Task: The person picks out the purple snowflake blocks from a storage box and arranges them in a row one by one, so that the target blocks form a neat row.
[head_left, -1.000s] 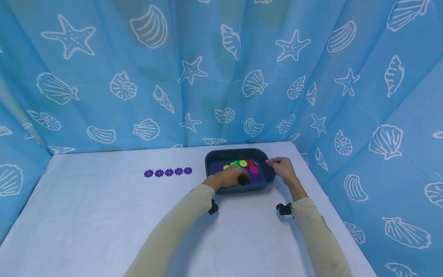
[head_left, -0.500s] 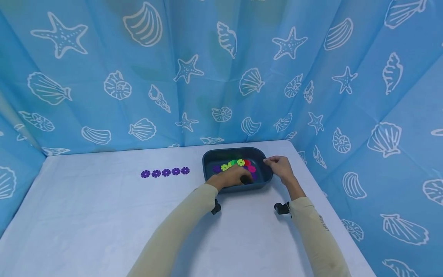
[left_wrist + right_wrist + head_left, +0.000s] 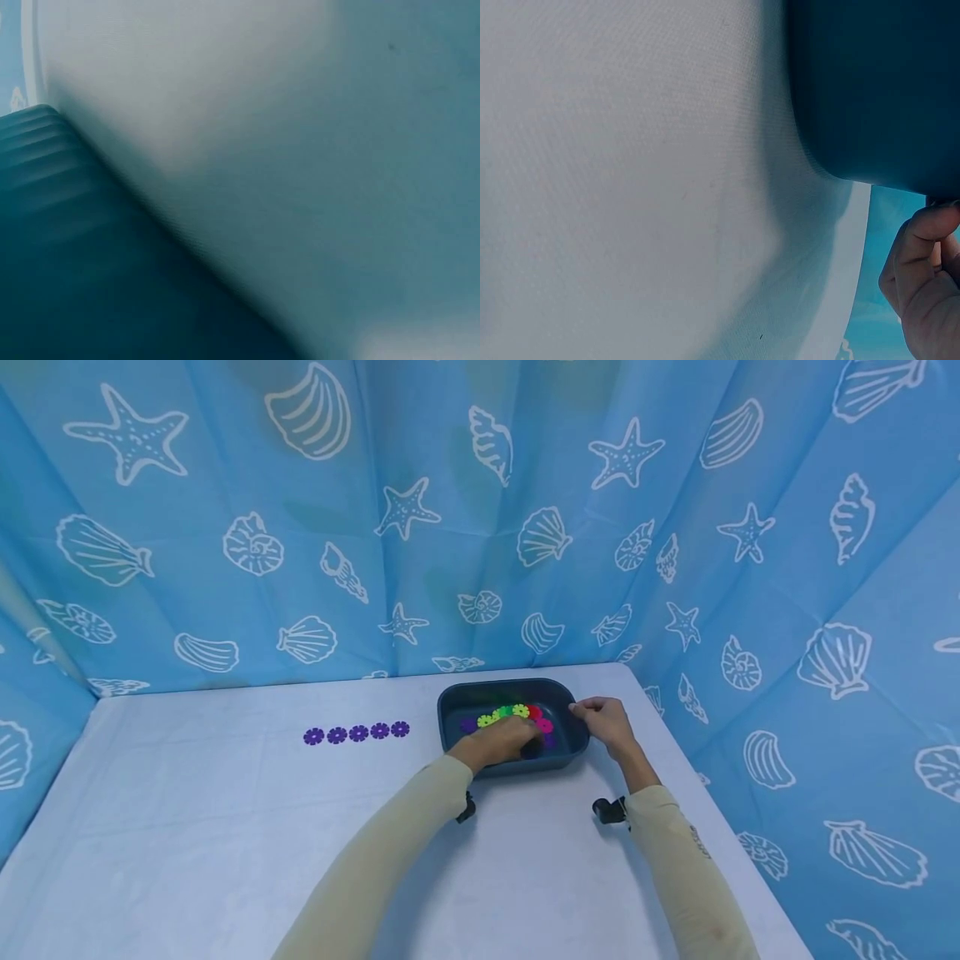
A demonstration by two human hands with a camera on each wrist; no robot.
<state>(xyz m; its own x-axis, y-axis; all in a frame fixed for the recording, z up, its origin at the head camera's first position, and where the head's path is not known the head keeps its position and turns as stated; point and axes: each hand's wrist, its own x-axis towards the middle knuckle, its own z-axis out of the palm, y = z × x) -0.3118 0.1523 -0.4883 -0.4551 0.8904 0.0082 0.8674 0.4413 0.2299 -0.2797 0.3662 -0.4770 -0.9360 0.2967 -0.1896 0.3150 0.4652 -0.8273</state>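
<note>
A dark blue-grey plastic tub (image 3: pixel 459 693) stands near the table's far edge, with flower-shaped plastic discs (image 3: pixel 521 711) in yellow, green, red, pink and purple inside. My left hand (image 3: pixel 495 741) reaches over its near wall, down among the discs. The fingertips are hidden, so I cannot tell whether they hold a disc. My right hand (image 3: pixel 609 723) pinches the tub's right rim between thumb and fingers. The right wrist view shows the curled fingers (image 3: pixel 922 232) at the tub wall (image 3: pixel 877 90). Only the tub's ribbed outer side (image 3: pixel 90 217) and the cloth appear in the left wrist view.
Several purple flower discs (image 3: pixel 358 733) lie in a straight row on the white tablecloth (image 3: pixel 187 827), left of the tub. A blue shell-patterned curtain (image 3: pixel 420 568) hangs behind the table and along its right side.
My left hand shifts slightly to the right within the tub, then stays there among the discs. My right hand keeps its hold on the rim. The head view has shifted slightly.
</note>
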